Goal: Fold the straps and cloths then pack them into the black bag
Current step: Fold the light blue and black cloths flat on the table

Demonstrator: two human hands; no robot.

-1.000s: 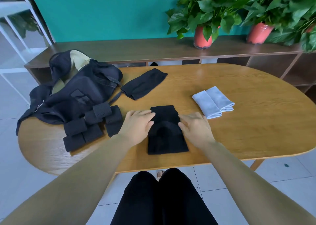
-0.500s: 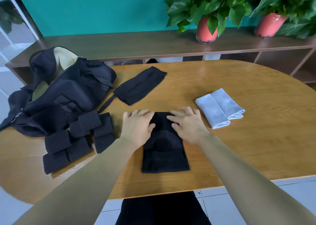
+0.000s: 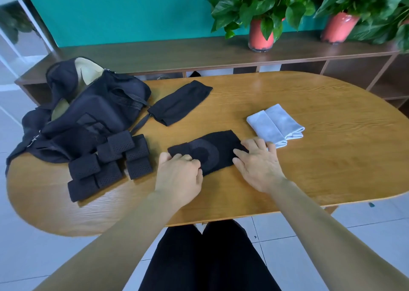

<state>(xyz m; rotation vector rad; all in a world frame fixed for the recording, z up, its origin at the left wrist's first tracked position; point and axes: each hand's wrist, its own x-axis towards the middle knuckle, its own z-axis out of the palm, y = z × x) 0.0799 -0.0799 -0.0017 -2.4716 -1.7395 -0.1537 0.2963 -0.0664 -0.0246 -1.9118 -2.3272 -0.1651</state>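
The black bag (image 3: pixel 88 118) lies at 9 o'clock on the table (image 3: pixel 343 158). Part of it hangs over the edge, so a bump could make it slide off. The folded straps (image 3: pixel 106 164) sit at 8 o'clock, touching the bag. An arm brushing them could make them pop open. A long black cloth (image 3: pixel 179 102) waits at 11 o'clock.

The left hand (image 3: pixel 179 175) curls its fingers on the left end of the black cloth (image 3: pixel 208 151), which is near 6 o'clock. The right hand (image 3: pixel 259 164) lies flat with straight fingers, pressing the right end. I think a hard pull could bunch the cloth and make a crooked fold. The white cloth (image 3: pixel 274 124) is just beside the right hand at 1 o'clock, and a nudge could undo it.

The bag's opening is hard to find. The dark straps blend together, so I cannot count them. The left fingertips are hidden.
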